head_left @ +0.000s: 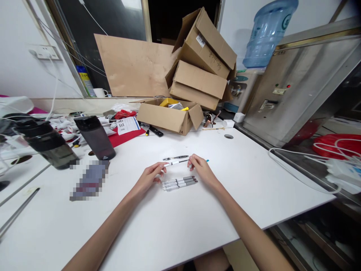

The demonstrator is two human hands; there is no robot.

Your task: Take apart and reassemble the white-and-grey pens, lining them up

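My left hand [150, 175] is closed, pinching the white end of a slim pen [175, 163]. The pen lies level between my two hands, and its dark thin end reaches to the fingers of my right hand [200, 167]. That hand is closed on this end, with a small light piece showing under its fingertips. Just beyond lies a dark, clear-bodied pen [175, 157] on the white table. Nearer to me, several white and grey pens [179, 183] lie side by side. A small blue bit [207, 160] shows beside my right hand.
Two dark bottles, one nearer the middle [96, 137] and one farther left [47, 145], stand at left near a blurred-out flat object [90, 180]. An open cardboard box [166, 116] sits at the back. A metal cabinet [299, 86] and white cables [296, 177] are at right.
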